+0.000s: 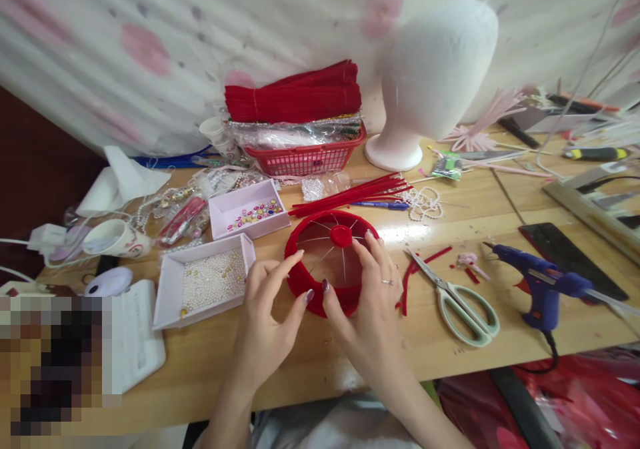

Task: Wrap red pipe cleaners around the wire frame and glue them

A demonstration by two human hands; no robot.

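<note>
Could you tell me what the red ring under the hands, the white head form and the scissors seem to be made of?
The red ring looks like fuzzy chenille over thin wire, given its matte pile and silvery spokes. The white head form seems to be foam: grainy, dull surface. The scissors have shiny metal blades and pale green, probably plastic, handles.

I am holding a red wire-spoked ring [331,262] on the table [300,362]: my left hand [267,305] is gripping its near-left rim, my right hand [373,295] is pressing its right side. Scissors [457,299] and a blue glue gun [543,285] are lying to the right; a tray of pearls [206,279] is sitting just left.
</note>
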